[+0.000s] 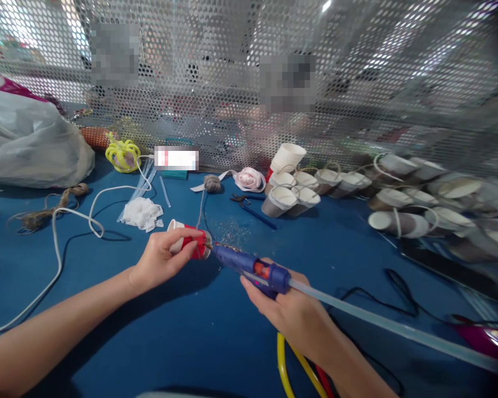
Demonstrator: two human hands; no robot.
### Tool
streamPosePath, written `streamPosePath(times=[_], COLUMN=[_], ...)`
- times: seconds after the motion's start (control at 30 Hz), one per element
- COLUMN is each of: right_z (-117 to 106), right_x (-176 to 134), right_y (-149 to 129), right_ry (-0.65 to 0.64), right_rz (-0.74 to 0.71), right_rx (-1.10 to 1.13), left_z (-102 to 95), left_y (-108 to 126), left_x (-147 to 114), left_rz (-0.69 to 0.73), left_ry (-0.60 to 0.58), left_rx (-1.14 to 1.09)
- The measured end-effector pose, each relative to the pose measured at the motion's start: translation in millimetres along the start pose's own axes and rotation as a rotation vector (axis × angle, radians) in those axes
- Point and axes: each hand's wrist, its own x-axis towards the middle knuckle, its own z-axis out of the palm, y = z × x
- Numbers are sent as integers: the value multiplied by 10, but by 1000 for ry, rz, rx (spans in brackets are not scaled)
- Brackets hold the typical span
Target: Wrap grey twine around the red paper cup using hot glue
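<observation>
My left hand [166, 257] is closed around a small red and white paper cup [201, 246] tipped on its side above the table. Grey yarn runs from a small ball [212, 183] down to the cup. In my right hand [288, 304] is a blue hot glue gun [236, 261], its nozzle pointing left at the cup's end by my left fingertips; whether it touches cannot be made out. A long translucent glue stick [357, 312] sticks out of the gun's back toward the lower right.
Several wrapped cups with handles [280, 202] stand at the back right. Blue-handled pliers [253, 210], a pale ribbon roll [249, 179], crumpled white material [141, 214] and a white cable [58, 249] lie about. A perforated metal screen [216, 99] closes the back.
</observation>
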Motion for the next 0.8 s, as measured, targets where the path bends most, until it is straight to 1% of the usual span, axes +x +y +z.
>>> streamPosePath(times=[0.07,0.1,0.23,0.37,0.57,0.63,0.7,0.8], right_z=[23,34,79,90,-3,-1,29,81], right_x=[-25,-35,-63,-62,9,5,-20,-62], right_y=[11,18,50,58,-7,-2,20,54], right_ry=[-22,-34,-72,-58,-28,-36,-51,-80], right_rz=[-4,-4,-3,7,-46,-43,-10,27], right_rx=[-15,-15,-5,-4,-37,-31,-13,21], left_z=[20,25,9,-5,13,10,4,-1], left_y=[21,29,38,47,66,55,41,32], left_x=[14,23,51,51,25,26,37,66], left_rz=[-89,-116,-141,-142,-145,-175,-220,-295], left_ry=[25,47,120,120,54,71,102,135], left_rx=[-77,-78,48,58,-46,-13,15,-34])
